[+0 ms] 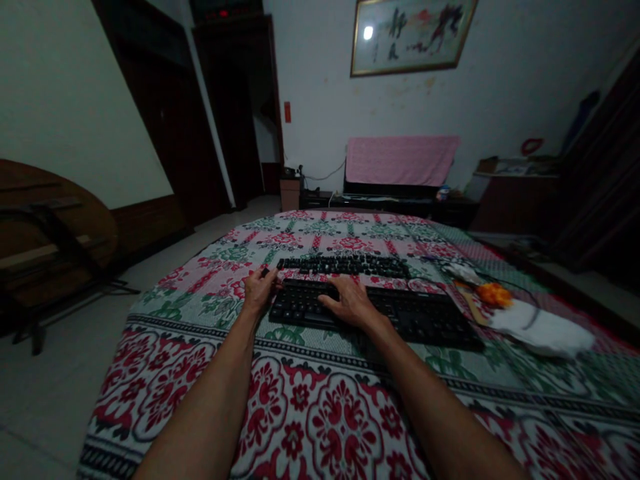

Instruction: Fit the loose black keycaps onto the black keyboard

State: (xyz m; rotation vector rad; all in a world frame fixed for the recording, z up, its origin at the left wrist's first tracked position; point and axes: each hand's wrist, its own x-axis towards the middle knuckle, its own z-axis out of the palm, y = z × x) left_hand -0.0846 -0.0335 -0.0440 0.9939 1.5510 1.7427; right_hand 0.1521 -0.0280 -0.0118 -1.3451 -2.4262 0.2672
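A long black plastic keyboard (380, 312) lies on the floral red-and-green cloth (310, 407). The right hand (350, 301) rests on its left half, fingers spread. The left hand (259, 291), at its left end, pinches a small dark object (265, 271). A second black keyboard (345, 265) lies just behind.

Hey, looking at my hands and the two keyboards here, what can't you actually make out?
Head view, the only one:
- Near keyboard: key legends too small and dim; right hand covers some keys.
- Left hand: the small dark thing at its fingertips is too small to identify.
- Far keyboard: keys blur together.
- White cloth: blurred.
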